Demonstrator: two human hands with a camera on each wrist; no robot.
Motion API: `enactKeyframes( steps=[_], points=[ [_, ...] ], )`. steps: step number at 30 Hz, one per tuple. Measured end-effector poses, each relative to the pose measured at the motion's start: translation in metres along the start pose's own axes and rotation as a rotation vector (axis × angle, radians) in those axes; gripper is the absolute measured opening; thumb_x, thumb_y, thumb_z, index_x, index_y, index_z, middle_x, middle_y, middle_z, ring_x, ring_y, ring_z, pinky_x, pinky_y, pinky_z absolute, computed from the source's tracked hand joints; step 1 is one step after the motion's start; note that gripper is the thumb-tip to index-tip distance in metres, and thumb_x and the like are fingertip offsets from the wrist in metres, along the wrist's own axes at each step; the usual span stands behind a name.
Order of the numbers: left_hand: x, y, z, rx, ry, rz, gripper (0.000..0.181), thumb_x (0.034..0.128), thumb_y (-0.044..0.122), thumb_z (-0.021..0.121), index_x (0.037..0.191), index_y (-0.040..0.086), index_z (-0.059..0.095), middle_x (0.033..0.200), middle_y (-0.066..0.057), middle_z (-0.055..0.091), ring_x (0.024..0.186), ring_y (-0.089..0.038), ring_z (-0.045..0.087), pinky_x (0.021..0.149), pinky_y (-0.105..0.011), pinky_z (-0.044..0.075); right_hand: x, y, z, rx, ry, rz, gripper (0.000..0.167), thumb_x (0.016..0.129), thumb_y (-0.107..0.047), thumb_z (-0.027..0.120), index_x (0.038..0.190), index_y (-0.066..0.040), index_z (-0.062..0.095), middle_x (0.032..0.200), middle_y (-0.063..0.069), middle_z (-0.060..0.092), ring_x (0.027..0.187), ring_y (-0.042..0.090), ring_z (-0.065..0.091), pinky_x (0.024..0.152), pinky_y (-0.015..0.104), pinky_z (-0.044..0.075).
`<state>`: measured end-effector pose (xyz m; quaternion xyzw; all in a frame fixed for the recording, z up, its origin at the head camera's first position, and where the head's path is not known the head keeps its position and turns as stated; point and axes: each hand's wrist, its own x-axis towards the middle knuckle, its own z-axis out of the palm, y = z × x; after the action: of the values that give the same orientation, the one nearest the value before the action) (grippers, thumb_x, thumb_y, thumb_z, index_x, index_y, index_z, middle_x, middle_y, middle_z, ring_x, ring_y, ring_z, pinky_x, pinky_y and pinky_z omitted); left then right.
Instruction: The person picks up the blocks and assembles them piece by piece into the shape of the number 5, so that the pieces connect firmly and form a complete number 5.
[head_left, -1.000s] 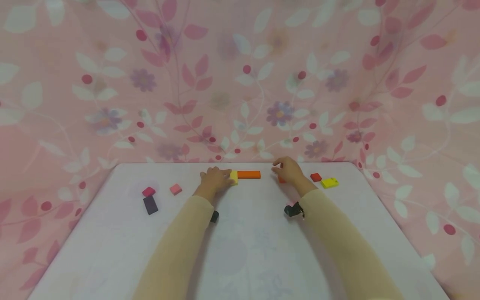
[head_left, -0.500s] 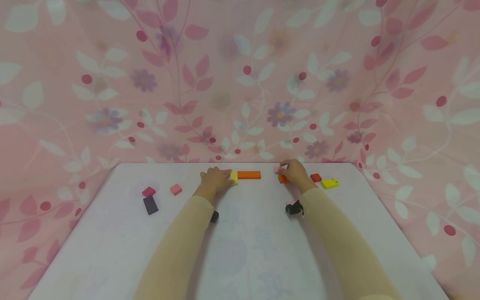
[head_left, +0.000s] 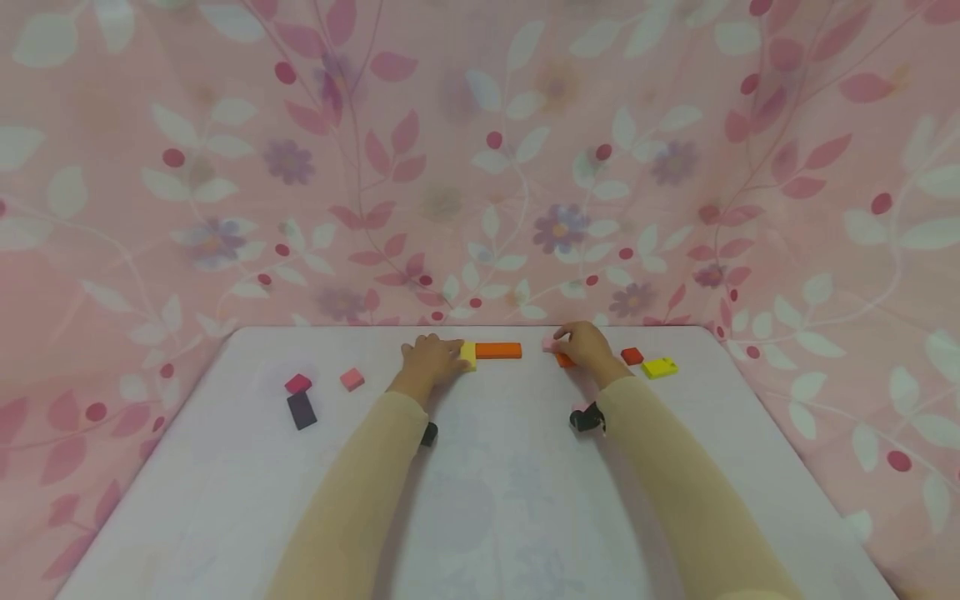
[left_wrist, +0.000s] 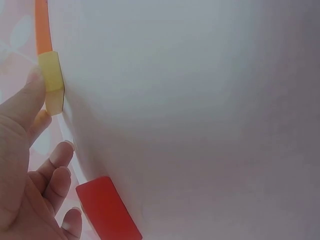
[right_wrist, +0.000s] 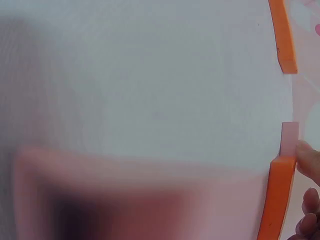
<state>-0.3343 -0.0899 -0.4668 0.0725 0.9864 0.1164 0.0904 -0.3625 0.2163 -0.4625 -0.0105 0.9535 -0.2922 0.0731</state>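
In the head view, my left hand (head_left: pixel 429 363) pinches a small yellow block (head_left: pixel 468 357) at the far side of the table. The left wrist view shows the thumb pressed on this yellow block (left_wrist: pixel 51 75), which touches the end of a long orange block (head_left: pixel 498 351). My right hand (head_left: pixel 588 348) holds a small pale pink block (head_left: pixel 548 343) between thumb and finger. Another orange block (right_wrist: pixel 279 200) lies right beside the pink one, partly covered by the hand in the head view. A gap separates the pink block from the long orange block.
A red block (left_wrist: pixel 110 209) lies near my left hand. To the right are a red block (head_left: pixel 632 356) and a bright yellow block (head_left: pixel 660 367). Leftward lie a magenta block (head_left: pixel 297 383), a black block (head_left: pixel 302 410) and a pink block (head_left: pixel 352 379). A patterned cloth rises behind the table.
My right hand closed on the pale pink block and has shifted it slightly left, towards the long orange block. The left hand stays on the yellow block.
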Motion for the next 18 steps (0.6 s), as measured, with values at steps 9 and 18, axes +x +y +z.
enactKeyframes(
  steps=[9,18],
  points=[
    [0.000,0.002,-0.001,-0.017,-0.018,-0.018,0.064,0.0931,0.057,0.062,0.151,0.033,0.046,0.138,-0.017,0.051,0.123,-0.037,0.042,0.102,-0.060,0.029,-0.002,-0.018,0.007,-0.051,-0.021,-0.072,0.034,0.092,-0.031,0.073,0.119,-0.010,0.071,0.097,0.013,0.058,0.074,0.025,0.056,0.069,0.034,0.045],
    [-0.001,0.001,-0.001,-0.004,-0.011,-0.012,0.064,0.0933,0.059,0.060,0.151,0.033,0.047,0.139,-0.017,0.051,0.123,-0.036,0.043,0.099,-0.058,0.031,-0.005,-0.028,0.013,-0.087,-0.004,-0.117,0.030,0.094,-0.029,0.072,0.117,-0.010,0.073,0.104,0.013,0.063,0.090,0.028,0.055,0.081,0.039,0.047]
  ],
)
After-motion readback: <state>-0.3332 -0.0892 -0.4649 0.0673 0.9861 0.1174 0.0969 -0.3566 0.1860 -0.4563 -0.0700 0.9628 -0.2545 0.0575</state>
